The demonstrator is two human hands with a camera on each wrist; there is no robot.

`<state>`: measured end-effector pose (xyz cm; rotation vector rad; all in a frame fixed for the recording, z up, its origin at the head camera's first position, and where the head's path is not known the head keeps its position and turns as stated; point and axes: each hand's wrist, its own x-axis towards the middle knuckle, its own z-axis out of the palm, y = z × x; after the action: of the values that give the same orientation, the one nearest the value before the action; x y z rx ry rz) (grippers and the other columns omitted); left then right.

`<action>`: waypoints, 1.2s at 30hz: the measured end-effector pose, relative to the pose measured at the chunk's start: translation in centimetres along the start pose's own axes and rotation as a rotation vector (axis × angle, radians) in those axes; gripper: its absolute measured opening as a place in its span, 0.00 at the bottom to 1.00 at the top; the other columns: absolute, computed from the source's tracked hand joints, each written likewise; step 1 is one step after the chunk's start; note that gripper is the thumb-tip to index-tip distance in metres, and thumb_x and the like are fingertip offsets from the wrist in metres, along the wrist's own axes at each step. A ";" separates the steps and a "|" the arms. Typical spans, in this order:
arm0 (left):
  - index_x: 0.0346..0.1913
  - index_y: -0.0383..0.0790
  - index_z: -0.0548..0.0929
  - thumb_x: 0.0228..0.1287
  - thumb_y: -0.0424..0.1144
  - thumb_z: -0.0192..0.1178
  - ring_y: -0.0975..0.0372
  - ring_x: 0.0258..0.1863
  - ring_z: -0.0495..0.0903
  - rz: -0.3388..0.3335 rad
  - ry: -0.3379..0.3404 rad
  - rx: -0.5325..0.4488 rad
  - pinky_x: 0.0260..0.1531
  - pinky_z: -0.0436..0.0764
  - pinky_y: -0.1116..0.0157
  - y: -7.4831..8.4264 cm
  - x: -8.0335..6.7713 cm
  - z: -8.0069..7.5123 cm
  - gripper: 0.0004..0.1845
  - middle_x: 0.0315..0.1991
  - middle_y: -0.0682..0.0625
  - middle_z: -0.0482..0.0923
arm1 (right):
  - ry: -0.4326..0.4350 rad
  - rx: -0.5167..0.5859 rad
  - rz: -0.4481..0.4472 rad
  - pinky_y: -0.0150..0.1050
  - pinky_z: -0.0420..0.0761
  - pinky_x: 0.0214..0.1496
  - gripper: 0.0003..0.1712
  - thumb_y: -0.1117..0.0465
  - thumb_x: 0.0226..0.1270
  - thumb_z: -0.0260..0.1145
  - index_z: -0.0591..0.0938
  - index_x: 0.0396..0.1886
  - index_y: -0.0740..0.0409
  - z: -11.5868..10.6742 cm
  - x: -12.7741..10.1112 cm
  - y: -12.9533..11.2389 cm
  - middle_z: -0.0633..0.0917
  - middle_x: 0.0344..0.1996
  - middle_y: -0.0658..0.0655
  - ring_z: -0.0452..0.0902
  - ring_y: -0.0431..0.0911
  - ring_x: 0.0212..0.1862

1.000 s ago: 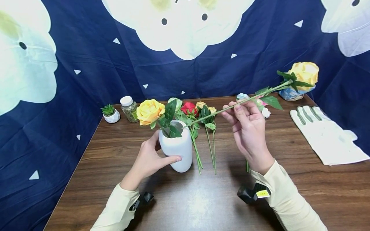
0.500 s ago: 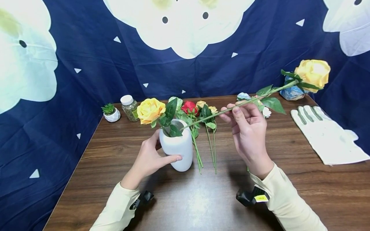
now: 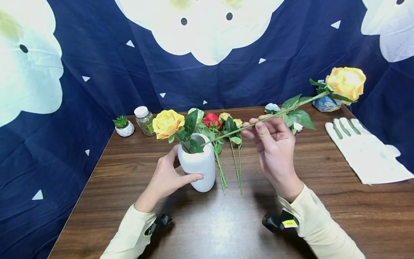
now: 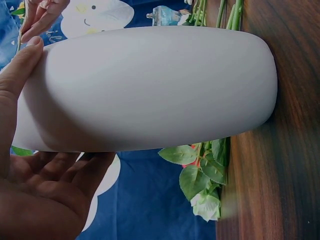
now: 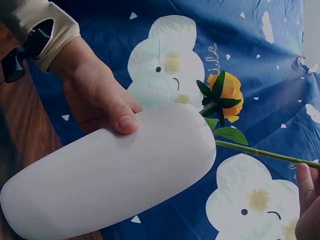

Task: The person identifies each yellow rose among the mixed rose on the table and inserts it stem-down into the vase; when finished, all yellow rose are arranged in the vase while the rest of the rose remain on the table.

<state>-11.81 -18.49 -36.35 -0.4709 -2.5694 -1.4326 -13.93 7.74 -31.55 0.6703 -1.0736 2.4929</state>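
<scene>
My left hand (image 3: 169,178) grips a white vase (image 3: 202,167) round its side, thumb across the front, as the left wrist view also shows. A yellow rose (image 3: 168,124) stands in the vase, its bloom leaning left over the rim. With thumb and fingers, my right hand (image 3: 275,151) pinches the long green stem of a second yellow rose (image 3: 346,84). That stem slants down to the left and its lower end is at the vase mouth. The bloom is up at the far right. In the right wrist view the stem (image 5: 257,152) reaches the vase's rim.
Behind the vase lie a red rose (image 3: 212,120) and several other flowers, stems toward me. A small potted succulent (image 3: 123,126) and a lidded jar (image 3: 144,121) stand at the back left. White gloves (image 3: 368,154) lie at the right; a blue object (image 3: 326,104) is behind them.
The held rose first shifted up and right, then slightly back left, with my right hand moving a little left and down. My left hand and the vase stay almost still.
</scene>
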 end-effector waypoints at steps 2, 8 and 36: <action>0.64 0.35 0.76 0.46 0.38 0.85 0.54 0.53 0.85 0.000 0.000 -0.002 0.56 0.85 0.49 0.0 0.0 0.0 0.41 0.54 0.43 0.85 | -0.002 -0.020 0.000 0.40 0.89 0.49 0.07 0.65 0.68 0.72 0.83 0.42 0.59 0.1 -0.1 0.0 0.91 0.38 0.55 0.89 0.47 0.43; 0.63 0.35 0.76 0.46 0.38 0.85 0.54 0.53 0.85 -0.002 -0.001 -0.001 0.56 0.84 0.49 0.0 0.0 0.0 0.41 0.53 0.43 0.85 | -0.018 -0.048 0.006 0.41 0.89 0.50 0.06 0.64 0.69 0.71 0.83 0.43 0.57 0.4 -0.5 0.4 0.91 0.38 0.53 0.89 0.46 0.44; 0.61 0.34 0.77 0.45 0.37 0.85 0.55 0.52 0.86 0.001 0.003 -0.002 0.55 0.85 0.51 0.1 0.0 0.1 0.40 0.52 0.44 0.85 | -0.060 -0.249 0.045 0.44 0.90 0.47 0.16 0.83 0.68 0.59 0.84 0.40 0.60 2.3 0.0 2.2 0.91 0.35 0.51 0.89 0.44 0.39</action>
<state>-11.77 -18.33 -36.33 -0.4698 -2.5655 -1.4340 -14.35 4.59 -31.43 0.6561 -1.4065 2.3338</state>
